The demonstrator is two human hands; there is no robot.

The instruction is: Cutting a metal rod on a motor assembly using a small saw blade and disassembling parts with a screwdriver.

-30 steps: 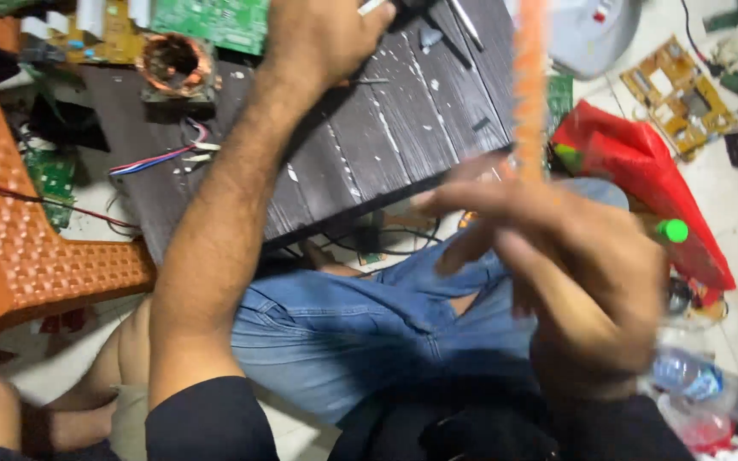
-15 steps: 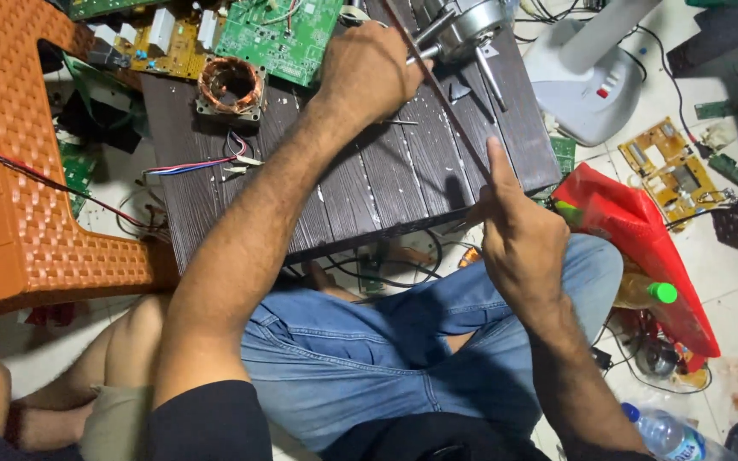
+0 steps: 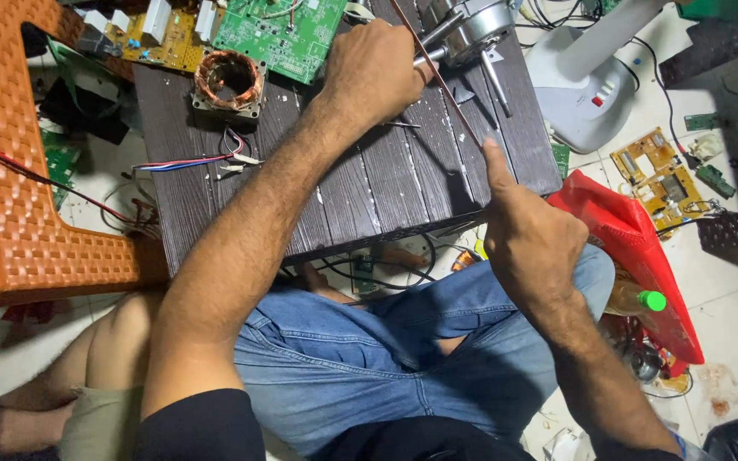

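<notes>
Dark wood-grain surface (image 3: 360,183), matt, ridged, flecked with white specks. Motor housing (image 3: 480,26) bare metal, shiny silver. Thin rod (image 3: 446,90) smooth, coppery-brown. Stator coil (image 3: 230,79) wound copper wire, dull gloss. Circuit board (image 3: 288,30) green, semi-gloss. Stool (image 3: 6,205) orange moulded plastic, woven texture. Bag (image 3: 634,248) red glossy plastic. Jeans (image 3: 369,358) blue denim cloth.

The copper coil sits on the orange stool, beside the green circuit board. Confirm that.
Not quite: the head view shows the copper coil on the dark wooden board, not the orange stool. It does sit beside the green circuit board.
</notes>
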